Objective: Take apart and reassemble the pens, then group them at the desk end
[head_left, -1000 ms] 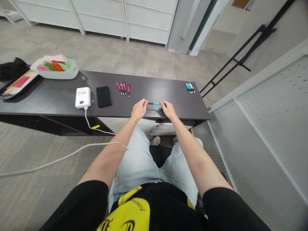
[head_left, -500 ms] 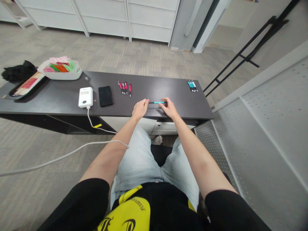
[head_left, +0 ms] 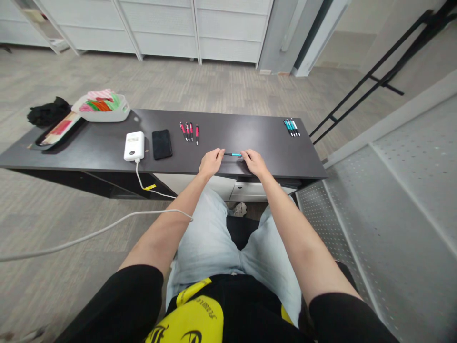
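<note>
A blue and black pen point(head_left: 233, 154) lies level between my two hands, just over the near part of the dark tabletop. My left hand point(head_left: 212, 162) is closed on its black end. At the blue end, my right hand point(head_left: 253, 162) pinches it with thumb and fingers. Farther left on the table lie several pink and black pens point(head_left: 189, 132), one a little apart from the others. A group of blue and black pens point(head_left: 292, 127) rests side by side near the far right corner.
Left of the pink pens are a black phone point(head_left: 162, 144) and a white power bank point(head_left: 134, 146) with a white cable point(head_left: 117, 222) running past my left arm. A white basket point(head_left: 110, 116) of colourful items, a black tray point(head_left: 59, 133) and black cloth point(head_left: 48, 112) sit at the far left.
My right hand has changed its hold: its fingers, raised over the pen's blue end before, are now closed round that end. The view has shifted slightly.
</note>
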{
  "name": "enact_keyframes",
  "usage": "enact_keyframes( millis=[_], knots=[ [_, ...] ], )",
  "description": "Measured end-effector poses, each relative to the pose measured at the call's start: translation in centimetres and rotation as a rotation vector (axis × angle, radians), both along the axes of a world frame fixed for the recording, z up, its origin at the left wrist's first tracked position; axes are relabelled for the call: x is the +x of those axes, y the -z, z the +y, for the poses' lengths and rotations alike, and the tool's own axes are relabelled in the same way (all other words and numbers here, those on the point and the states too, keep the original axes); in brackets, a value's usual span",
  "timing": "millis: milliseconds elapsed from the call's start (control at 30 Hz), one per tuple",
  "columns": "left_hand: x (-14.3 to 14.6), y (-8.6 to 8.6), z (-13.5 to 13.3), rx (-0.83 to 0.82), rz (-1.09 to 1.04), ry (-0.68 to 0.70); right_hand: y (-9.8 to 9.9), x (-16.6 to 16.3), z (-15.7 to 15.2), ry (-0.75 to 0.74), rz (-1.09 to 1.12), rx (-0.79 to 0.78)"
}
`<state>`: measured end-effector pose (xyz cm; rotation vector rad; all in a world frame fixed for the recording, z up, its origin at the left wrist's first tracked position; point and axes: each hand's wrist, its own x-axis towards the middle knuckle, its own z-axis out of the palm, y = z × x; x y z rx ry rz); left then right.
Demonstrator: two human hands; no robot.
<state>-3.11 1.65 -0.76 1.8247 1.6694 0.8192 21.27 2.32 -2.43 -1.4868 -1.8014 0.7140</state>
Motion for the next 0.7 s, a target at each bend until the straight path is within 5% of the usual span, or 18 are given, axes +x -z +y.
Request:
enact_keyframes(
  millis=[700],
  knots=[
    [-0.39,0.23,0.16,0.006,-0.021,-0.019,0.13,-0.14,-0.32,-0.044,0.008,-0.006]
  ],
)
